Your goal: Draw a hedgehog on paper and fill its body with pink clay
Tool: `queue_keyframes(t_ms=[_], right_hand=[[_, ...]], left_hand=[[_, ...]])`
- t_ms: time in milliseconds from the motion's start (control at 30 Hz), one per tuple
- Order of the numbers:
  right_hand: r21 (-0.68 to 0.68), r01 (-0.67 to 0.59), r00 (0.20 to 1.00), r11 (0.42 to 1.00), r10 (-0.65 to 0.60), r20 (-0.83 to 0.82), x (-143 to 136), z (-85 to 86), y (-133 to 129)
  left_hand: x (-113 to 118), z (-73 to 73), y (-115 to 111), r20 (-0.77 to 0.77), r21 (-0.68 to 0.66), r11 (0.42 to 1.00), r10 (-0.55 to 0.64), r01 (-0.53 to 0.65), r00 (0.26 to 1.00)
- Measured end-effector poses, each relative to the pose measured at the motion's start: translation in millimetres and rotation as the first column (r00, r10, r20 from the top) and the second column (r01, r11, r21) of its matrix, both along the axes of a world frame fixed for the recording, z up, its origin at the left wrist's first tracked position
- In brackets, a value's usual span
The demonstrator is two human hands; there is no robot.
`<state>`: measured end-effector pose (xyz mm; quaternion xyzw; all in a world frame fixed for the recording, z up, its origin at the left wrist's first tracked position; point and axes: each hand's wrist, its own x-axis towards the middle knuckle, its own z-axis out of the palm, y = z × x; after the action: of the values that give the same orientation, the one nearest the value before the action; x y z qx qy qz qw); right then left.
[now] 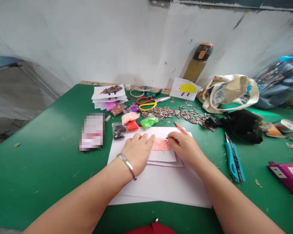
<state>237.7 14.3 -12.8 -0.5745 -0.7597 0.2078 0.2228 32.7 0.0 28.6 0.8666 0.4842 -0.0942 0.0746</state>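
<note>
My left hand (138, 151), with a silver bangle at its wrist, lies with fingers spread on small white sheets (161, 158) and holds nothing. On the top sheet is a flat pink clay shape (161, 144), partly covered by my left fingers. My right hand (184, 146) pinches at the shape's right end. A small dark tip (167, 138) shows at its fingertips; I cannot tell what it belongs to. Just behind that hand an orange pen (181, 128) shows in part. Larger white paper (158, 185) lies beneath the small sheets.
Bags of black (118, 131), pink (130, 118) and green clay (148, 121) lie behind the paper. Further back are sunflower seeds (161, 112), scissors (148, 104) and a yellow hedgehog picture (185, 88). A blurred flat object (92, 131) lies left, a turquoise cutter (234, 161) right.
</note>
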Motion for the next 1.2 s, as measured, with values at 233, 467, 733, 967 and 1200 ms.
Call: queue_keyframes(t_ms=[233, 467, 733, 967, 1200], right_hand=[[0.019, -0.013, 1.000, 1.000, 0.013, -0.003, -0.1, 0.1, 0.8], [0.027, 0.015, 1.000, 1.000, -0.014, -0.013, 1.5, 0.8, 1.4], [0.069, 0.002, 1.000, 0.998, -0.001, -0.011, 2.1, -2.8, 2.3], [0.033, -0.003, 1.000, 0.999, 0.003, 0.002, 0.6, 0.7, 1.0], [0.032, 0.019, 1.000, 0.999, -0.019, -0.016, 1.2, -2.3, 1.3]], left_hand=[[1.4, -0.6, 0.8, -0.058, 0.016, 1.000, -0.004, 0.005, 0.998], [-3.9, -3.0, 3.9, 0.034, -0.010, 1.000, -0.011, 0.012, 0.999], [-0.1, -1.3, 1.1, -0.021, 0.006, 1.000, -0.008, 0.008, 1.000], [-0.9, -2.9, -1.5, -0.013, -0.009, 1.000, -0.001, 0.001, 1.000], [0.8, -3.4, -4.4, -0.009, 0.002, 1.000, 0.019, -0.019, 1.000]])
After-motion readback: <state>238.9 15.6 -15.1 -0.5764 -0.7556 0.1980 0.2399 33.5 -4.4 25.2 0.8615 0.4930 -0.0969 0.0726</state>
